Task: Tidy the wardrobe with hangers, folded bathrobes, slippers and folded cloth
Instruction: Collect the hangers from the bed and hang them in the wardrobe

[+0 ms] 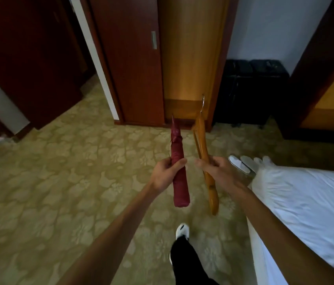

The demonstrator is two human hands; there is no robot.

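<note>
Two hands grip red umbrella (178, 163), hanger (205, 159)

1 red folded umbrella (179, 167), 1 wooden hanger (206, 161), 2 white slippers (242, 163), 2 hands.

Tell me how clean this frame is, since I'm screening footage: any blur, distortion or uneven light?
Head view: wide-angle bend at the edges, soft overall, dim room; warm light inside the wardrobe, bed sheet bright; hanger and red roll fairly sharp.

Wooden hanger (204, 147): amber, edge-on, hook toward the wardrobe (190, 58), which stands open. White slippers (242, 163): paired beside bed.
</note>
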